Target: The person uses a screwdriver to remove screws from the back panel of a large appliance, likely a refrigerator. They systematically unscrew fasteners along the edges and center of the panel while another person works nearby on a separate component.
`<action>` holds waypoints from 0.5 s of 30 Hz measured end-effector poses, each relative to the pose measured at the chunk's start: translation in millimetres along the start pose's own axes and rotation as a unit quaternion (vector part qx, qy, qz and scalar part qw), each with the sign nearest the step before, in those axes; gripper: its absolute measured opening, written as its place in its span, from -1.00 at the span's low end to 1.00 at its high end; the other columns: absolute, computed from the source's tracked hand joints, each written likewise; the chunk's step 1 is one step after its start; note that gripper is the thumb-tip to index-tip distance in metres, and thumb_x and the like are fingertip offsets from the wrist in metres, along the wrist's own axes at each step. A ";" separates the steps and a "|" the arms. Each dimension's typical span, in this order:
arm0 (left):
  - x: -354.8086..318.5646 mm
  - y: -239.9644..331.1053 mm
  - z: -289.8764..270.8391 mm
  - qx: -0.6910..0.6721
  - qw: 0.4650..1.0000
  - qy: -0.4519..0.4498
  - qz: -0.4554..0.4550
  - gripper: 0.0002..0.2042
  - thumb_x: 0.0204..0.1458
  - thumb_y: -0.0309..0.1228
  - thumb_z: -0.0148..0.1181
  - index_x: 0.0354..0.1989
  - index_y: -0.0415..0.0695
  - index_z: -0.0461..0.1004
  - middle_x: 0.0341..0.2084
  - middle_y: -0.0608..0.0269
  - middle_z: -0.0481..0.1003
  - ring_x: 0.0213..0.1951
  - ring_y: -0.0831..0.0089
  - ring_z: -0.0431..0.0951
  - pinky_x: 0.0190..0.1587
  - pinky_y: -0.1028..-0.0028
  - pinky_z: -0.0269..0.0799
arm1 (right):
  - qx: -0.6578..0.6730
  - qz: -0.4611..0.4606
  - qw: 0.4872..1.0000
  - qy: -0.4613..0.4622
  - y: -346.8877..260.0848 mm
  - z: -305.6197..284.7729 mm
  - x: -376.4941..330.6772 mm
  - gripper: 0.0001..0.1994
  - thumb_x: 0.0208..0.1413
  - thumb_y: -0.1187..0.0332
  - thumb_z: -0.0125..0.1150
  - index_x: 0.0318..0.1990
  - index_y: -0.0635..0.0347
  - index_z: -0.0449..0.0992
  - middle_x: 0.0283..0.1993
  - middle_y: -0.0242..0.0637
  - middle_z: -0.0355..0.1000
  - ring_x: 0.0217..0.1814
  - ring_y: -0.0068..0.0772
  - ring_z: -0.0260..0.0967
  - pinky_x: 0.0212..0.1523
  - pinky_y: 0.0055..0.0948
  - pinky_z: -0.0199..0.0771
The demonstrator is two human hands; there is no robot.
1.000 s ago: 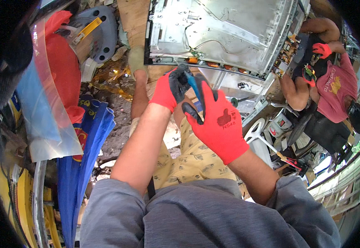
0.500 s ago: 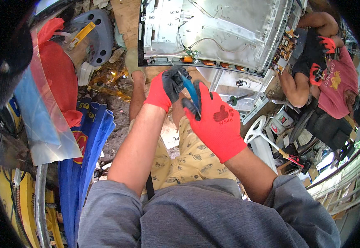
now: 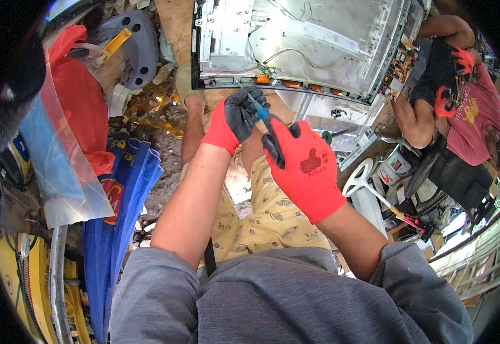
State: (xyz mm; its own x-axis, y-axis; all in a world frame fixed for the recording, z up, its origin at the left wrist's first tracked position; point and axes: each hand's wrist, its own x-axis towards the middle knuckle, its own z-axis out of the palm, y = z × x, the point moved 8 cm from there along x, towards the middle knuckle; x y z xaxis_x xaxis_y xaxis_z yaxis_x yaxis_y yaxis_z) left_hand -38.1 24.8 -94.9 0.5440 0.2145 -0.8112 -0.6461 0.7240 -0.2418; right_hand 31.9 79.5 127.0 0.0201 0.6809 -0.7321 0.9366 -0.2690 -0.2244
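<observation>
Both my hands wear red gloves with black fingertips. My left hand [image 3: 235, 119] and my right hand [image 3: 302, 166] meet over my knees, and both are closed on a blue-handled tool [image 3: 259, 110] that looks like pliers or cutters. The tool's tip is just below the lower edge of an opened metal panel chassis [image 3: 313, 40] with thin wires and orange parts along that edge. My forearms come up from the grey sleeves at the bottom.
A red sack [image 3: 80, 109] and clear plastic sheets [image 3: 60, 172] lie at left, a blue folded banner [image 3: 118, 200] below them. A second person in red gloves [image 3: 462, 109] sits at right. A screwdriver [image 3: 405, 218] and white parts [image 3: 359, 178] lie right of my knee.
Both hands have stayed joined on the tool and shifted slightly up toward the chassis edge; the view has tilted a little.
</observation>
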 end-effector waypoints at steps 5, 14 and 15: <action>5.5 2.2 -21.4 0.003 1.000 0.002 -0.006 -0.79 0.26 -0.32 0.08 -0.13 -0.21 0.49 -0.36 0.17 0.55 -0.31 0.24 0.59 -0.12 0.29 0.58 | -0.002 -0.138 0.983 0.124 -13.9 -11.4 -1.7 -0.48 -0.01 0.26 0.34 0.17 0.03 0.42 -0.02 0.01 0.37 0.00 0.07 0.40 -0.13 -0.08 0.44; -4.4 -0.2 -0.5 0.006 1.000 -0.008 -0.019 -0.82 0.25 -0.33 0.11 -0.17 -0.19 0.51 -0.38 0.20 0.55 -0.34 0.31 0.59 -0.21 0.37 0.57 | -0.035 -0.097 0.993 0.064 -7.9 -5.7 -3.7 -0.44 -0.02 0.26 0.37 0.19 0.08 0.42 0.01 0.07 0.36 0.03 0.10 0.38 -0.08 -0.06 0.43; -4.5 1.5 -9.0 0.031 0.999 0.004 -0.018 -0.82 0.25 -0.34 0.09 -0.16 -0.20 0.51 -0.37 0.19 0.55 -0.32 0.29 0.59 -0.18 0.36 0.58 | -0.042 -0.128 0.987 0.091 -12.4 -8.6 -3.2 -0.44 -0.01 0.25 0.37 0.19 0.09 0.41 0.00 0.07 0.36 0.03 0.10 0.39 -0.08 -0.05 0.43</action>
State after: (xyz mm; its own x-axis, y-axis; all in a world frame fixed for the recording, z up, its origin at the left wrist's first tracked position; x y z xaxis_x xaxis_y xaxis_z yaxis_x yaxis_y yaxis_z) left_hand -46.3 19.0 -96.4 0.5616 0.1831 -0.8069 -0.5915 0.7707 -0.2368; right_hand 23.2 86.5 137.6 -0.1655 0.8322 -0.5293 0.9445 -0.0206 -0.3278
